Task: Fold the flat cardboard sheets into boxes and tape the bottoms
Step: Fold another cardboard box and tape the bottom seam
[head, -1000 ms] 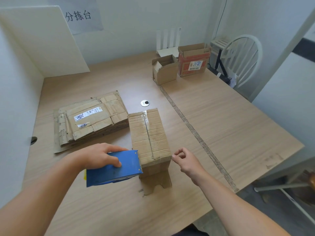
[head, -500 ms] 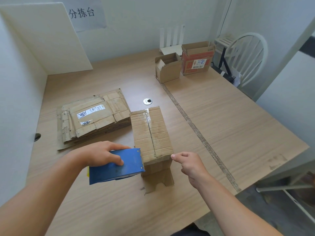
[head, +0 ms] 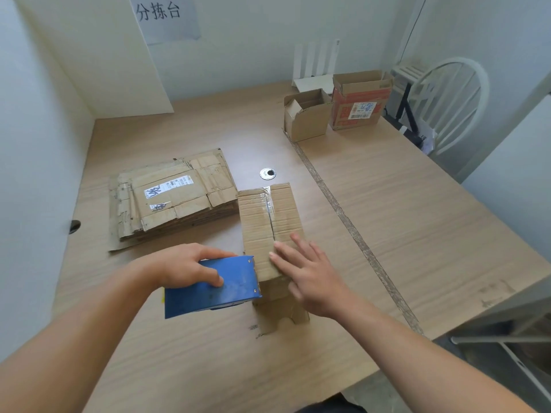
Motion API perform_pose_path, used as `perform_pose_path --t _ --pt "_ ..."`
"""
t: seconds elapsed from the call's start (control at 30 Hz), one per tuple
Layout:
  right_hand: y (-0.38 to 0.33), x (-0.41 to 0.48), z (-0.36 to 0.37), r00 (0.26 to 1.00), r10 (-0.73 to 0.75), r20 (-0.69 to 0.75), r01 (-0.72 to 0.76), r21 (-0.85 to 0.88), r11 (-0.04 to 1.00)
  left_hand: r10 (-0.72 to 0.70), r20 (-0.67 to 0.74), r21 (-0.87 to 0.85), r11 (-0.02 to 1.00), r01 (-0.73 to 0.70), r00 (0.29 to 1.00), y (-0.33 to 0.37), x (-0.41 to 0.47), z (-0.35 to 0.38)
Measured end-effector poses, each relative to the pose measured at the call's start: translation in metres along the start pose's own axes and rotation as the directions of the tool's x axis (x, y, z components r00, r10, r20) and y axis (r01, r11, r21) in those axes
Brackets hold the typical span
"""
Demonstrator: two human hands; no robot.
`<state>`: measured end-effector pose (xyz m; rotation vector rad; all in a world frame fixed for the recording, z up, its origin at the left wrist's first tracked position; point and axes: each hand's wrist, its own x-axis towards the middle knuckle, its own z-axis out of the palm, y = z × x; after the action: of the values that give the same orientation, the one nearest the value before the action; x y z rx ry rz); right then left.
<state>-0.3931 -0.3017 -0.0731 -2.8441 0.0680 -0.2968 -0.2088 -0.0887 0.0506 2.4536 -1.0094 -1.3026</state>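
Box (head: 269, 228): stands bottom-up on the table (head: 417, 234), front centre, flap seam facing up. Clear tape shows along the seam at the far end; the near end is under the hand.

Change vs. 1 s ago: R hand (head: 310, 278) was off the box, beside its near-right corner, fingers curled. It now lies flat on the near end of the box top, fingers straight, pressing over the seam. L hand (head: 185, 266) unchanged: it grips the blue dispenser (head: 214, 289), held just left of the box's near corner.

Judgement: tape run is likely laid; R hand is smoothing it down or steadying the box for the cut. This bottom is nearly done.

Clearances:
- Left: flat stack (head: 170, 201) sits just beside the box's far-left corner; little room.
- Right: bare table past the joint strip (head: 343, 213).
- Front: table edge near.
- Far: grommet (head: 267, 173) close; two done boxes (head: 307, 114) well apart.
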Motion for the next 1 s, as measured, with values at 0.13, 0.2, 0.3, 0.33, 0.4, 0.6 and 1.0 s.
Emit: perform_pose_path --t 0.13,0.2,0.3,0.33,0.4,0.6,1.0 --pt "0.008 0.001 0.012 0.997 -0.05 -0.051 0.047 -0.076 0.996 0.016 -0.014 -0.01 1.0 -0.017 1.0 -0.005 0.0 0.004" --pt "0.01 0.001 0.015 0.989 -0.069 -0.127 0.055 -0.106 0.993 0.034 -0.032 -0.032 0.999 -0.035 0.999 -0.009 0.0 0.006" --pt "0.011 0.002 0.018 0.98 -0.076 -0.182 0.052 -0.132 0.99 0.059 -0.06 -0.066 0.996 -0.063 0.996 -0.019 -0.004 0.008" --pt "0.012 0.002 0.019 0.979 -0.08 -0.188 0.054 -0.143 0.988 0.069 -0.065 -0.073 0.995 -0.074 0.995 -0.023 -0.006 0.009" --pt "0.014 0.002 0.019 0.976 -0.096 -0.194 0.066 -0.156 0.986 0.09 -0.072 -0.075 0.993 -0.095 0.993 -0.03 -0.009 0.009" --pt "0.017 0.004 0.023 0.977 -0.104 -0.185 0.085 -0.109 0.99 0.084 -0.089 -0.049 0.995 -0.088 0.992 -0.064 -0.023 -0.003" --pt "0.015 0.007 0.019 0.995 -0.052 -0.089 0.053 0.015 0.998 -0.009 -0.247 0.247 0.966 0.071 0.969 -0.038 0.007 0.015"
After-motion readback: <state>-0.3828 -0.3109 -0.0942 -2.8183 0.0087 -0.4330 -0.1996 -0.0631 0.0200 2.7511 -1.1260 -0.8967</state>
